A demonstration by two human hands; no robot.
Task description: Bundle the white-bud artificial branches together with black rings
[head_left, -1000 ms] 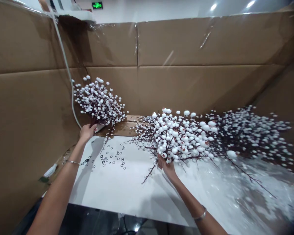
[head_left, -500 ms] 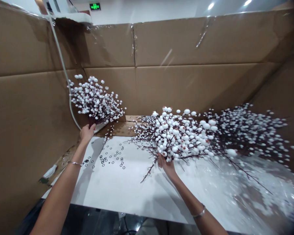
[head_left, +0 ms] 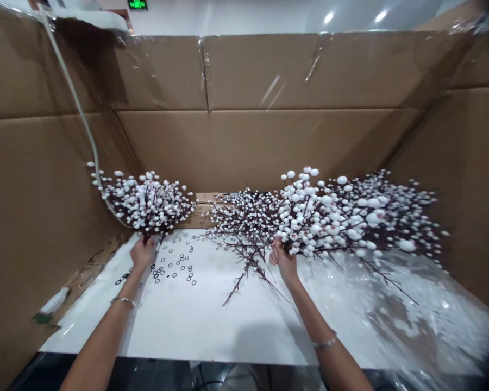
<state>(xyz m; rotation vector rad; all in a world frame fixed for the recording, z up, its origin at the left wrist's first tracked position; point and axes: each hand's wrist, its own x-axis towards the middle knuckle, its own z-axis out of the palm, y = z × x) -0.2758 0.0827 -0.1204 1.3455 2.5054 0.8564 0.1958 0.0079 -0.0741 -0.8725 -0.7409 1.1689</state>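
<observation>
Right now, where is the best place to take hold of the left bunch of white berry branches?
Grip its gathered dark stems from the near side, where your left hand is: the branches narrow there, and the white berries fan out above, clear of the hand.

Left hand [head_left: 142, 254] around one white berry bunch [head_left: 146, 205], right hand [head_left: 283, 262] around another bunch [head_left: 321, 214]

Matt brown corrugated cardboard [head_left: 269, 70] lines the walls; glossy clear plastic sheeting [head_left: 391, 309] lies crinkled at right. The counter [head_left: 212, 320] is smooth and white. Berry sprays [head_left: 146, 203] bear matt white beads, apparently foam, on dark stems; the bangle [head_left: 123, 301] is polished metal.
</observation>
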